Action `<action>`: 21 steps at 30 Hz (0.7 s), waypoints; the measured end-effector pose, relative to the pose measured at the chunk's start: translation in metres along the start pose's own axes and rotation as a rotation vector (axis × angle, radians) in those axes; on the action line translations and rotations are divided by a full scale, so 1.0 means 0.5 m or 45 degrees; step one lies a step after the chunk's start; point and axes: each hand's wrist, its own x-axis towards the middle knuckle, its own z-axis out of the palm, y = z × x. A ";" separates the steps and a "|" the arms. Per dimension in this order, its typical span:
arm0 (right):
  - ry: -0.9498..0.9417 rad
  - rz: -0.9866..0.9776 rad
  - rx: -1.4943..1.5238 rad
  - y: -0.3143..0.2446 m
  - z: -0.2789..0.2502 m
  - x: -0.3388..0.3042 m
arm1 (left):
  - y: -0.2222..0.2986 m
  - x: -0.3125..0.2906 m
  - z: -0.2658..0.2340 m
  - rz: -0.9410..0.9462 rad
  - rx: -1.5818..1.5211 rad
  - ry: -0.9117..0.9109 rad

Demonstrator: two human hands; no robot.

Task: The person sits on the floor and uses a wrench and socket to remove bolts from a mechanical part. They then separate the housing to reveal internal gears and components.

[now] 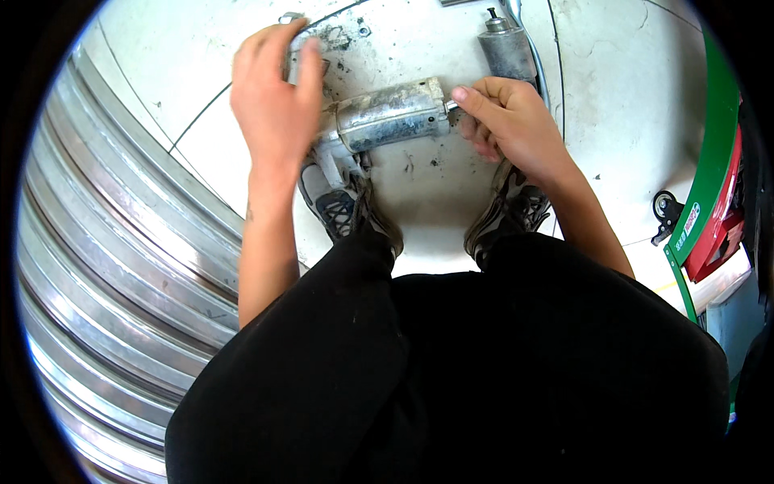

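Observation:
A grimy silver cylinder (pixel 391 114), which looks like the body of a starter motor, lies sideways on the floor between my shoes. My right hand (pixel 512 121) is closed at its right end, thumb and fingers pinching a short bright shaft (pixel 451 105). My left hand (pixel 278 101) hovers over the left end, slightly blurred, thumb and fingers apart and nothing visible in them. Partly behind it are the cast end of the motor (pixel 332 153) and a few small metal parts. Beyond my right hand stands a smaller grey cylinder (pixel 508 52) with a stud on top.
Ribbed shiny metal (pixel 121 266) curves along the left side. At the right are a green metal frame (pixel 709 153), a black caster wheel (pixel 665 211) and a red part (pixel 717 250). A grey cable (pixel 542 85) runs past the small cylinder. Dark grime (pixel 339 40) spots the pale floor.

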 end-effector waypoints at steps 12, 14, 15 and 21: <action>-0.034 -0.514 -0.692 0.009 -0.018 0.011 | 0.114 -0.043 0.033 0.201 -0.242 -0.696; 0.035 -0.677 -0.650 0.032 -0.017 0.018 | 0.113 -0.043 0.038 0.193 -0.268 -0.707; 0.069 -0.758 -0.630 0.040 -0.014 0.020 | 0.114 -0.041 0.039 0.188 -0.280 -0.712; -0.097 -0.378 -0.242 0.030 -0.026 0.024 | 0.101 -0.028 0.013 0.113 -0.315 -0.826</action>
